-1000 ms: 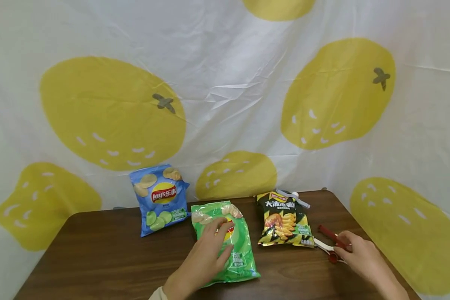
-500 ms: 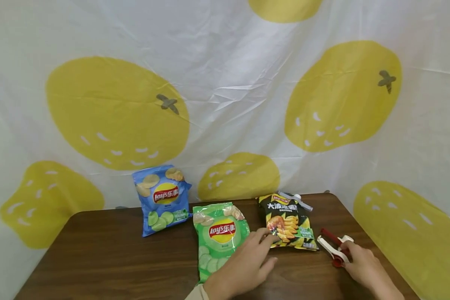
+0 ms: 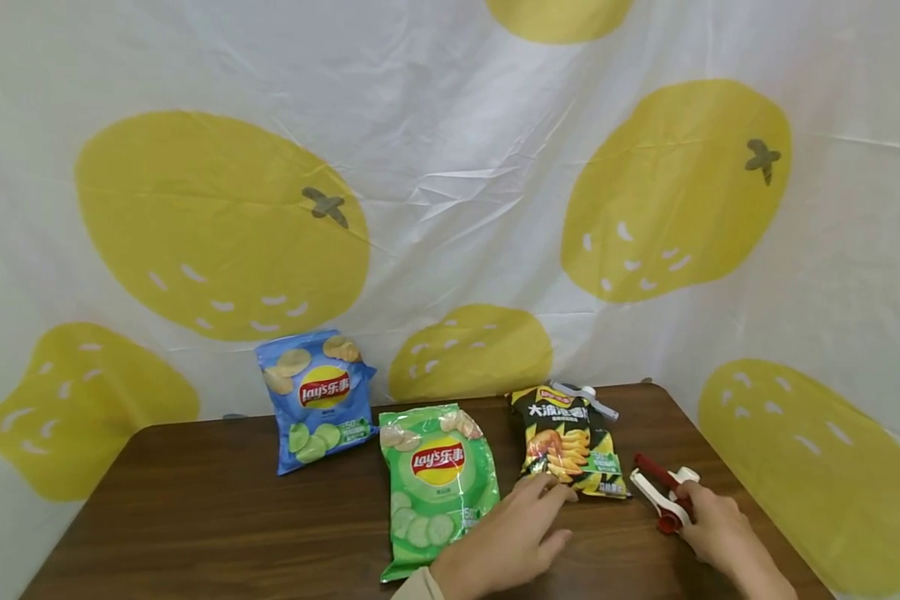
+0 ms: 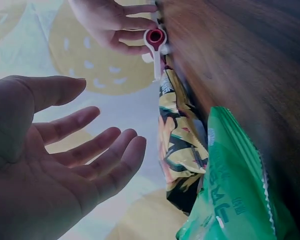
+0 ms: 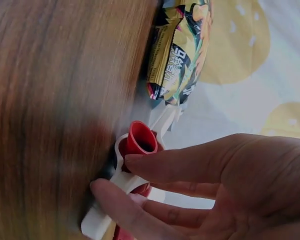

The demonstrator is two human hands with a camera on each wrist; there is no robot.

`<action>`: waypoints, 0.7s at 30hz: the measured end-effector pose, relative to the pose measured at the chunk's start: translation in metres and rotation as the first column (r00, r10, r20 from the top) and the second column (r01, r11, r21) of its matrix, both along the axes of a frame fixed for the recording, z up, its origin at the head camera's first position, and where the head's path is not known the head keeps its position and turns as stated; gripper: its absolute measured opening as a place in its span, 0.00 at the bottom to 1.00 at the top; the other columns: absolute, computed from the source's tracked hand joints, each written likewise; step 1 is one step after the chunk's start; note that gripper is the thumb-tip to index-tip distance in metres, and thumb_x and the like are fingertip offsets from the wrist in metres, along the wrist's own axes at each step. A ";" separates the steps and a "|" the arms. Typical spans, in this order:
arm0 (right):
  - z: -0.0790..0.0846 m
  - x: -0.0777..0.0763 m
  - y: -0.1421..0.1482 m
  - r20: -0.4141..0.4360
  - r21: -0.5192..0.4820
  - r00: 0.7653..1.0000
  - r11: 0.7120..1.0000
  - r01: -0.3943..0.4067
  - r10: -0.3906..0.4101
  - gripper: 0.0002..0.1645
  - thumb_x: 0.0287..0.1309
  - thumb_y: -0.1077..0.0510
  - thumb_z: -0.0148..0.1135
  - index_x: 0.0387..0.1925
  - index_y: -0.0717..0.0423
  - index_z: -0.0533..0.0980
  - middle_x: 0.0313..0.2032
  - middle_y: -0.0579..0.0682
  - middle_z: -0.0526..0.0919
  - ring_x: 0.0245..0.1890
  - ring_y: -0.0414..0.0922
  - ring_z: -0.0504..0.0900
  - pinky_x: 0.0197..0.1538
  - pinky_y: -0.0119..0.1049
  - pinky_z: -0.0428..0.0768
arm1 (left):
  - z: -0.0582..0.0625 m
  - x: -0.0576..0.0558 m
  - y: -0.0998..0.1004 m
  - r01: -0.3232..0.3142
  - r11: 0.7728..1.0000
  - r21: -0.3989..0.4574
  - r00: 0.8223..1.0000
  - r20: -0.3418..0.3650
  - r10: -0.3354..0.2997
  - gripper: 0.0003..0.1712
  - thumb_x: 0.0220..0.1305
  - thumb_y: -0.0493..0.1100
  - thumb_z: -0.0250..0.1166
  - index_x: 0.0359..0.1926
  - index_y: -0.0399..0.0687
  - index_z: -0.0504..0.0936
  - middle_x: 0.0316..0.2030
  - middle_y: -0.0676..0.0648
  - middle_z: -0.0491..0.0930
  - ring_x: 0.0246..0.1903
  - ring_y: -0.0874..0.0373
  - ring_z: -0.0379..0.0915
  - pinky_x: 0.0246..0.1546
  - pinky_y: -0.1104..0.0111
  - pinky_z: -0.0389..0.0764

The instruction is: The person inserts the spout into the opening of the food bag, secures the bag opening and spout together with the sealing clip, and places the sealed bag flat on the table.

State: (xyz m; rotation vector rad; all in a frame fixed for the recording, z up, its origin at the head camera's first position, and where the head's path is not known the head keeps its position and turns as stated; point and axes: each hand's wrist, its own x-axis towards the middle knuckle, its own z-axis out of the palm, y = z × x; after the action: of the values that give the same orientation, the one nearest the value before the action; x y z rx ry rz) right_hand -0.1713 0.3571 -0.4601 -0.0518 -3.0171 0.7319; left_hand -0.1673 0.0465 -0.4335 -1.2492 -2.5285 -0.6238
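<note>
My left hand [image 3: 513,537] hovers palm down with relaxed fingers, between the green chip bag [image 3: 438,492] and the black-and-yellow chip bag [image 3: 566,442]. Its fingertips overlap the black bag's lower edge in the head view. In the left wrist view, this hand [image 4: 75,165] has nothing between thumb and fingers. At the right, my right hand [image 3: 723,529] pinches a red and white bag clip with a spout [image 3: 667,500]. From the right wrist, the thumb touches the red spout [image 5: 141,137], with a fingertip on the white arm below.
A blue chip bag [image 3: 321,400] leans against the lemon-print cloth [image 3: 450,208] at the back left. A pale clip with a round cap [image 3: 585,398] lies across the black bag's top. All rest on a dark wooden table [image 3: 217,517].
My left hand has moved right, from over the green bag to the black bag's lower edge. The right hand stays at the bag clip, which has turned slightly.
</note>
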 end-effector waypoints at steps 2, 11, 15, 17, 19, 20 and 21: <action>0.000 0.000 0.002 0.004 -0.013 1.000 1.000 0.008 -0.008 0.21 0.47 0.71 0.61 0.47 0.63 0.75 0.21 0.48 0.73 0.15 0.44 0.74 0.21 0.39 0.71 | -0.001 -0.001 0.001 -0.004 1.000 -0.003 1.000 0.018 0.004 0.20 0.71 0.48 0.62 0.60 0.50 0.76 0.52 0.54 0.74 0.53 0.65 0.71 0.54 0.73 0.75; 0.015 0.010 -0.006 -0.172 0.045 0.984 0.998 -0.041 0.048 0.21 0.43 0.71 0.63 0.45 0.60 0.78 0.19 0.43 0.72 0.19 0.42 0.69 0.24 0.38 0.66 | -0.009 -0.007 0.001 -0.040 0.998 0.047 0.994 0.106 0.035 0.25 0.72 0.50 0.60 0.66 0.50 0.70 0.59 0.50 0.74 0.58 0.59 0.72 0.58 0.68 0.74; 0.030 0.015 -0.032 -0.266 0.052 0.956 0.992 -0.111 0.121 0.21 0.46 0.71 0.66 0.44 0.58 0.79 0.21 0.39 0.75 0.22 0.36 0.68 0.27 0.34 0.66 | -0.009 -0.012 -0.001 -0.047 0.986 0.163 0.990 0.140 0.024 0.27 0.73 0.50 0.59 0.68 0.51 0.67 0.59 0.49 0.72 0.56 0.58 0.75 0.56 0.67 0.77; 0.034 0.017 -0.047 -0.327 0.068 0.930 0.986 -0.155 0.169 0.21 0.45 0.72 0.67 0.43 0.53 0.79 0.22 0.36 0.74 0.22 0.33 0.67 0.27 0.33 0.66 | -0.007 -0.013 -0.003 -0.047 0.974 0.221 0.990 0.139 0.016 0.26 0.74 0.50 0.58 0.68 0.51 0.66 0.60 0.49 0.72 0.57 0.57 0.75 0.56 0.66 0.76; 0.039 0.018 -0.062 -0.364 0.081 0.905 0.976 -0.202 0.218 0.22 0.44 0.73 0.69 0.41 0.49 0.79 0.22 0.33 0.73 0.23 0.31 0.67 0.28 0.32 0.67 | -0.004 -0.014 -0.006 -0.045 0.958 0.284 0.986 0.165 -0.003 0.26 0.74 0.49 0.57 0.68 0.50 0.67 0.60 0.48 0.72 0.50 0.61 0.77 0.53 0.69 0.77; 0.040 0.019 -0.069 -0.396 0.098 0.884 0.969 -0.228 0.248 0.24 0.42 0.73 0.69 0.40 0.48 0.79 0.22 0.31 0.73 0.23 0.30 0.67 0.28 0.31 0.68 | -0.003 -0.013 -0.008 -0.043 0.948 0.315 0.981 0.191 -0.019 0.25 0.75 0.49 0.57 0.68 0.49 0.67 0.60 0.47 0.72 0.47 0.62 0.77 0.51 0.71 0.78; 0.042 0.019 -0.075 -0.427 0.116 0.860 0.960 -0.256 0.281 0.25 0.41 0.74 0.70 0.39 0.46 0.79 0.23 0.30 0.73 0.24 0.30 0.68 0.28 0.31 0.68 | -0.002 -0.013 -0.011 -0.040 0.937 0.346 0.975 0.220 -0.039 0.25 0.75 0.49 0.56 0.68 0.49 0.67 0.60 0.47 0.72 0.45 0.63 0.77 0.48 0.73 0.78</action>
State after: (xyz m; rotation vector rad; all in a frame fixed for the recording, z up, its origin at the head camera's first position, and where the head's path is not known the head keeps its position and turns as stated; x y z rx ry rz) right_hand -0.1522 0.2818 -0.4184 0.4816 -2.6251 0.5764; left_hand -0.1799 0.0356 -0.4355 -1.1009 -2.4371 -1.2150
